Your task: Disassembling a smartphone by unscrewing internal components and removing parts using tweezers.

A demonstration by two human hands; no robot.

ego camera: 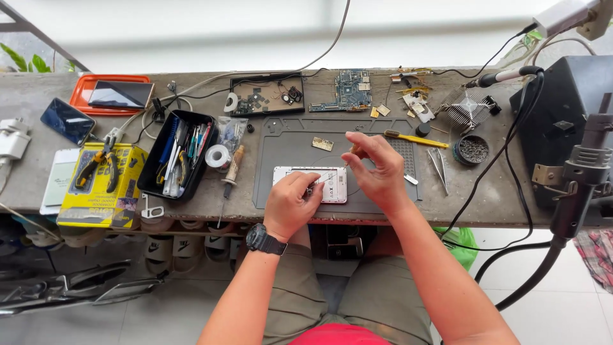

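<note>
A white opened phone point(332, 185) lies flat on a grey work mat point(287, 153) at the bench's near edge. My left hand point(292, 204), with a black wristwatch, rests on the phone's left part and presses it down with the fingers. My right hand point(377, 169) hovers over the phone's right end, pinching a thin tool whose tip points down at the phone's middle. A small brass-coloured plate point(322, 144) lies on the mat just behind the phone.
A black tray of hand tools point(179, 156) and a yellow box with pliers point(102, 182) sit left. A circuit board point(348, 92), parts tray point(268, 96), tweezers point(439, 167), yellow-handled tool point(415, 138) and tin point(471, 151) lie behind. A hot-air handle point(578, 185) stands right.
</note>
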